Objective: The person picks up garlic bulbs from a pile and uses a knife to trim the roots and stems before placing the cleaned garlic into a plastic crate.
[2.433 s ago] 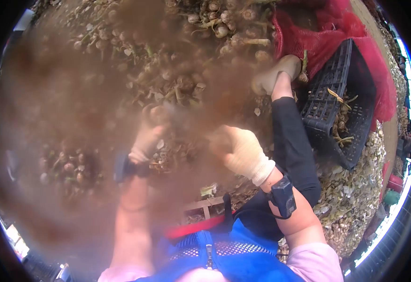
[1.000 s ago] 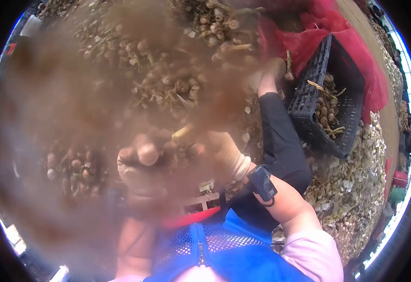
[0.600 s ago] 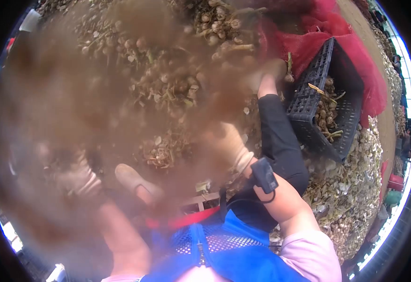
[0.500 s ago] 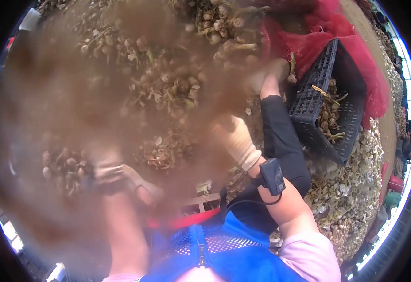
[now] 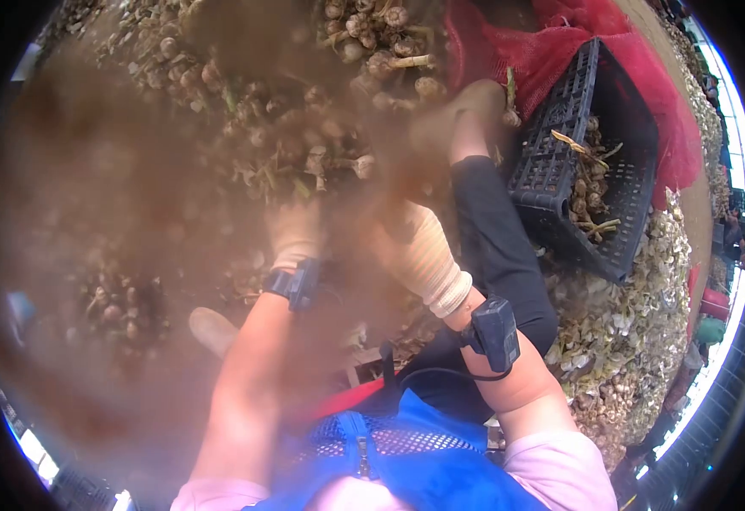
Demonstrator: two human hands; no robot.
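My left hand [image 5: 294,228], in a pale knitted glove, reaches to the near side of a heap of garlic bulbs with stalks [image 5: 262,128]. A brown smear on the lens hides its fingers. My right hand [image 5: 424,260], in a striped knitted glove, is a little lower and to the right, in front of my bent leg. Its back and cuff show; the smear covers its fingertips and anything in them. A loose bulb with a long stalk [image 5: 406,62] lies at the top of the heap.
A black plastic crate [image 5: 551,175] with some garlic inside stands tilted at the right. Red mesh netting [image 5: 679,153] lies around it. Below is a pile of pale husks and cut bulbs [image 5: 619,341]. My shoe [image 5: 479,102] is between the heap and the crate.
My left hand has moved up and to the right, from low on the left to the garlic heap. My right hand stays almost in place. The view has shifted slightly.
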